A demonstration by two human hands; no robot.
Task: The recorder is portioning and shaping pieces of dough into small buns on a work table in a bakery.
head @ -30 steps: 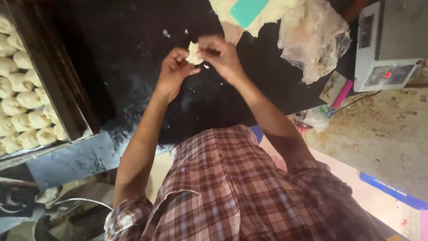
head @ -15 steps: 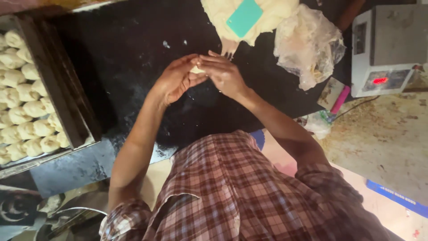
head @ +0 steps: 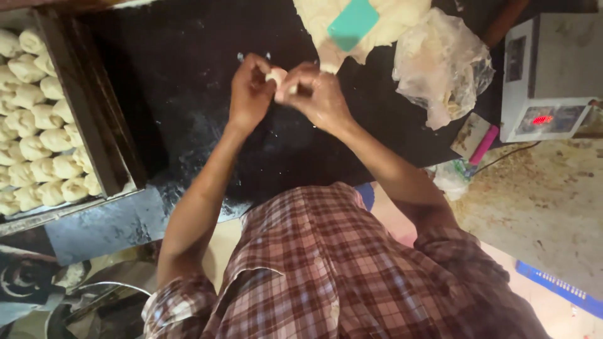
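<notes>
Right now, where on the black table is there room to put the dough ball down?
Bare black table lies between the tray of dough balls and the left hand, and below both hands toward the shirt. It is crowded at the top right: big dough, green scraper, plastic bag, scale.

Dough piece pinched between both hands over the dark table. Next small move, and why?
Probably carry the small dough piece left to the tray. Left hand and right hand both pinch it above the dark table, and the tray already holds rows of shaped dough balls. Whether shaping is done can't be told; the fingers hide most of it.
</notes>
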